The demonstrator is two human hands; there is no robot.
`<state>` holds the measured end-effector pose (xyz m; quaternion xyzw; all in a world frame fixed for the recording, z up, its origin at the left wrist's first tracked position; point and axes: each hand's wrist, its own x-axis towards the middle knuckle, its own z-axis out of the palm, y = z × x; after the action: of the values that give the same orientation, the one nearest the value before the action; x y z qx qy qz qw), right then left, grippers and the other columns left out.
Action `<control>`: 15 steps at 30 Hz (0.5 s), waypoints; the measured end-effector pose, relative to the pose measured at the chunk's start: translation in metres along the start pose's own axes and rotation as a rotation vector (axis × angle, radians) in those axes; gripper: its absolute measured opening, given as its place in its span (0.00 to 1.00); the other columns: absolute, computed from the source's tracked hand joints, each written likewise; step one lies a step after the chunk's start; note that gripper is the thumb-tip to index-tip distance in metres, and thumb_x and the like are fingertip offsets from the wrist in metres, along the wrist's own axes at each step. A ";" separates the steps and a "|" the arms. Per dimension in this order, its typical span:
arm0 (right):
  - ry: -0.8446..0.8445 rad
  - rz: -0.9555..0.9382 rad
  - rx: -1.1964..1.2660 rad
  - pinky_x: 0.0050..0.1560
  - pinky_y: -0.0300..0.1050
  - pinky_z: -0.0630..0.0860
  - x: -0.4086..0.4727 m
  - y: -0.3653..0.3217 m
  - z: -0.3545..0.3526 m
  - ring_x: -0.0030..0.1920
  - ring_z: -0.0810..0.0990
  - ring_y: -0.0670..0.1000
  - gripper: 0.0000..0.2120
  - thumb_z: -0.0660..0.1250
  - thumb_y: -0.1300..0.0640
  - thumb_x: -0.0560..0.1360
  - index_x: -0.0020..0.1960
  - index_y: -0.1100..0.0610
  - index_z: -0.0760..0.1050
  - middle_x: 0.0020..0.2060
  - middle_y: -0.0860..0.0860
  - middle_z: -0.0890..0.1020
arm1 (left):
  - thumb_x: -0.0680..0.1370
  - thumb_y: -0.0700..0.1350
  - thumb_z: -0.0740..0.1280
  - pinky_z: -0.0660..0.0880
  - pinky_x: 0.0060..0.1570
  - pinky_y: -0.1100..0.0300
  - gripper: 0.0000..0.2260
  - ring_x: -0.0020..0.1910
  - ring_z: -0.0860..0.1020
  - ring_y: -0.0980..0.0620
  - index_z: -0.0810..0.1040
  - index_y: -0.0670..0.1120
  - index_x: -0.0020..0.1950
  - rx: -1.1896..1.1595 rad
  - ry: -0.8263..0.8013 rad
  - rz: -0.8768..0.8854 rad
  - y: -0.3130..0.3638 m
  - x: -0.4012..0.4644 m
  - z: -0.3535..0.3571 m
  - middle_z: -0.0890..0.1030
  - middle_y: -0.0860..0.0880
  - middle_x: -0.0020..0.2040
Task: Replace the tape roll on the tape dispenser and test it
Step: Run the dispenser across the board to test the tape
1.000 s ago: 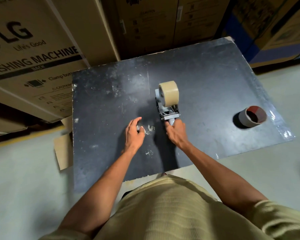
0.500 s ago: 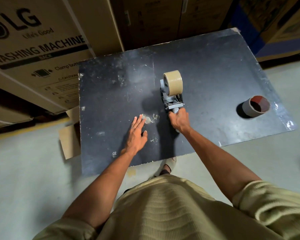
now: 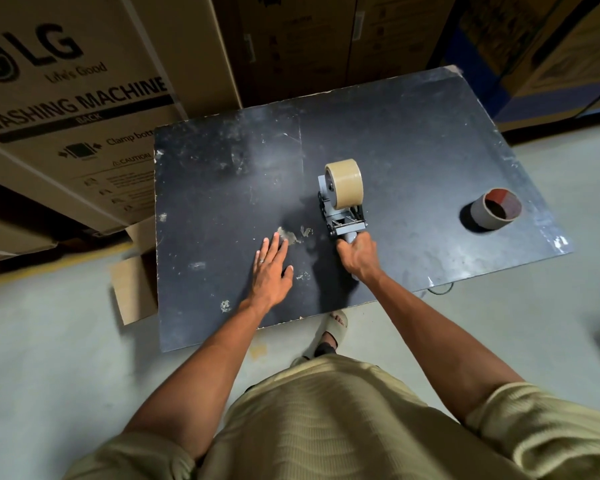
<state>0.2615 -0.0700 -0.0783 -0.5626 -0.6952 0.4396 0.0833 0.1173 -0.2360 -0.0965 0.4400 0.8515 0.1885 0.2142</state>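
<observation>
Tape dispenser (image 3: 340,206) carries tape roll (image 3: 345,183); right hand (image 3: 357,254) fingers grasping handle; left hand (image 3: 271,268) flat.

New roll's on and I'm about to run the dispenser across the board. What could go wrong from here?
1. The left hand lies flat on the black board close beside the tape dispenser; a pull toward you could bring its cutter end near those fingers.
2. The right hand grips only the handle, and the full tape roll sits high, so it may tip sideways.
3. The empty core stands near the board's right edge and could be knocked off.
</observation>
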 end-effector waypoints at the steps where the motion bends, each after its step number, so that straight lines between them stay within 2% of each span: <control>1: -0.001 0.006 -0.006 0.39 0.56 0.77 -0.004 0.001 0.000 0.38 0.79 0.58 0.24 0.63 0.43 0.68 0.44 0.66 0.77 0.38 0.58 0.81 | 0.82 0.46 0.62 0.44 0.80 0.49 0.30 0.82 0.45 0.46 0.55 0.47 0.82 0.020 -0.008 -0.006 0.002 -0.002 0.001 0.48 0.48 0.83; 5: 0.004 0.006 -0.012 0.37 0.51 0.71 -0.022 0.002 -0.006 0.37 0.74 0.56 0.17 0.68 0.52 0.75 0.45 0.69 0.78 0.36 0.57 0.78 | 0.82 0.48 0.62 0.43 0.80 0.47 0.31 0.82 0.44 0.45 0.53 0.49 0.83 0.064 -0.030 -0.027 0.010 -0.011 0.005 0.45 0.47 0.83; 10: 0.011 -0.003 -0.007 0.36 0.47 0.68 -0.038 0.014 -0.008 0.35 0.73 0.53 0.14 0.68 0.57 0.76 0.44 0.70 0.78 0.34 0.57 0.77 | 0.82 0.48 0.62 0.44 0.80 0.47 0.29 0.82 0.45 0.45 0.56 0.49 0.82 0.086 0.002 -0.019 0.017 -0.023 0.011 0.46 0.46 0.83; 12: 0.008 -0.004 0.001 0.35 0.48 0.69 -0.045 0.019 -0.009 0.35 0.73 0.52 0.13 0.68 0.57 0.76 0.42 0.68 0.77 0.34 0.56 0.77 | 0.82 0.48 0.62 0.44 0.79 0.47 0.28 0.82 0.46 0.45 0.59 0.50 0.81 0.094 0.020 0.002 0.019 -0.031 0.015 0.48 0.46 0.83; 15: 0.010 -0.007 0.014 0.35 0.53 0.74 -0.053 0.025 -0.011 0.36 0.74 0.52 0.14 0.68 0.55 0.76 0.44 0.69 0.78 0.34 0.56 0.78 | 0.81 0.48 0.62 0.45 0.79 0.46 0.28 0.82 0.47 0.44 0.61 0.50 0.81 0.117 0.018 0.041 0.025 -0.042 0.021 0.50 0.45 0.83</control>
<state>0.3044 -0.1102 -0.0694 -0.5620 -0.6935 0.4413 0.0922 0.1672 -0.2544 -0.0927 0.4674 0.8537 0.1466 0.1767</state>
